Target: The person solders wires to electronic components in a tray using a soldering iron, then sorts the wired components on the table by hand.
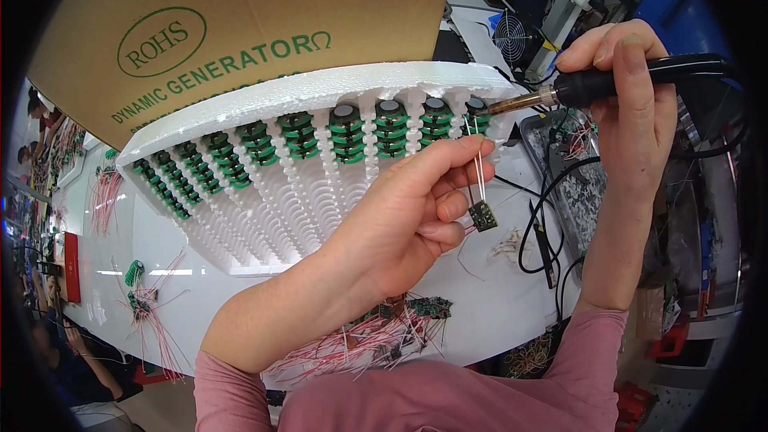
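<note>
My left hand [416,204] pinches two thin white wires [478,168] between thumb and forefinger; a small dark circuit board [482,215] hangs from them below the fingers. My right hand [632,104] grips a black-handled soldering iron [640,76], its metal tip [512,104] pointing left at the wires' upper ends. Those ends meet the rightmost green round part [477,112] in a white foam tray [304,160], which stands tilted and holds rows of the same green parts.
A brown cardboard box [240,24] stands behind the foam tray. Piles of small boards with red wires [368,340] lie near the white table's front edge [496,328]. A metal tray [572,184], black cables [544,224] and a small fan [512,36] sit at the right.
</note>
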### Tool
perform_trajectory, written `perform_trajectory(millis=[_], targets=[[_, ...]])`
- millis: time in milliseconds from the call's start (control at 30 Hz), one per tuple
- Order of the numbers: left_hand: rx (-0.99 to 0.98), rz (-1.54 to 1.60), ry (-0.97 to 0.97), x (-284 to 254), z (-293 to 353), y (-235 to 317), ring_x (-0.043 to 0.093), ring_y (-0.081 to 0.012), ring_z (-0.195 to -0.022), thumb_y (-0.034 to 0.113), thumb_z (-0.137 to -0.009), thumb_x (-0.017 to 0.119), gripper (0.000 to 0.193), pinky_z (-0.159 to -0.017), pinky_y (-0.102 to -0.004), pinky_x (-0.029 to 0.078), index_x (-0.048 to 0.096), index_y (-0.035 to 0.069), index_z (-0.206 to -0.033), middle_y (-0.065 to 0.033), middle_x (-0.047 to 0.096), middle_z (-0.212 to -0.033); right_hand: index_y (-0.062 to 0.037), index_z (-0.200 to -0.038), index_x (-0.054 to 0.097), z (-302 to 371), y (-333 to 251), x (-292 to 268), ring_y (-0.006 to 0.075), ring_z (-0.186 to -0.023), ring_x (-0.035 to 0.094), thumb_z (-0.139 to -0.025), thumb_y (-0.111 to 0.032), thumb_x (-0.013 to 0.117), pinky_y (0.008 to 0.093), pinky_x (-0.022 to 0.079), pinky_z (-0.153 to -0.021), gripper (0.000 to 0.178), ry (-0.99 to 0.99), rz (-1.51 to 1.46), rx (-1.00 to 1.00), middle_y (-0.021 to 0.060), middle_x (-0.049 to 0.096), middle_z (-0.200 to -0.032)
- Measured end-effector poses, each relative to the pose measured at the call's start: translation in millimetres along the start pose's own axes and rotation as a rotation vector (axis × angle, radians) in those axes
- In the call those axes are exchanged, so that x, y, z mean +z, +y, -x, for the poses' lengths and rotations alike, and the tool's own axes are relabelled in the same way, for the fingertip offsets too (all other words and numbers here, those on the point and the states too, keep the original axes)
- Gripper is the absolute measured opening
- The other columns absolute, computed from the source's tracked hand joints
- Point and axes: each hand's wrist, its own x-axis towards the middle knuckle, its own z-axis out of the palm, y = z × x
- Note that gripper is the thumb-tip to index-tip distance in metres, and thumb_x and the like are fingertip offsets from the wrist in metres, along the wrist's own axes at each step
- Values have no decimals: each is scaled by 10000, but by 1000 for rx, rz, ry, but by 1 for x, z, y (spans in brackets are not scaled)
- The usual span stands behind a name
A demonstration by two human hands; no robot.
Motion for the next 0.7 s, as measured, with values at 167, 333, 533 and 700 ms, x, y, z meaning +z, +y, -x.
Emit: perform_trajectory(millis=[167, 333, 533, 700], targets=[[-7, -10, 4, 1, -1, 2, 294, -8, -446, 187, -828, 544, 160, -388, -149, 222, 555, 67, -933, 33, 564, -757, -62, -774, 450, -1, 0, 0, 7, -473, 350, -920, -242, 390, 138, 282, -419, 239, 12, 1, -6, 103, 584, -755], [-14, -4, 5, 1, -1, 3, 290, -8, -443, 184, -825, 548, 164, -384, -146, 218, 553, 67, -939, 27, 566, -759, -64, -772, 451, -2, 1, 0, 5, -475, 356, -920, -243, 390, 136, 281, -418, 241, 7, 8, -11, 102, 585, -756], [-2, 5, 15, 0, -1, 3, 291, -6, -449, 180, -826, 547, 165, -383, -146, 219, 553, 66, -946, 25, 566, -768, -63, -774, 449, -3, 2, 2, 6, -480, 367, -921, -241, 385, 134, 284, -422, 239, -5, 14, -8, 100, 583, -754], [11, -25, -12, 3, -1, 2, 313, 12, -486, 217, -808, 575, 192, -385, -146, 189, 546, 75, -934, 42, 530, -781, -61, -780, 447, -3, 0, -4, 11, -487, 377, -922, -238, 383, 135, 290, -425, 236, 58, 30, -15, 98, 580, -756]])
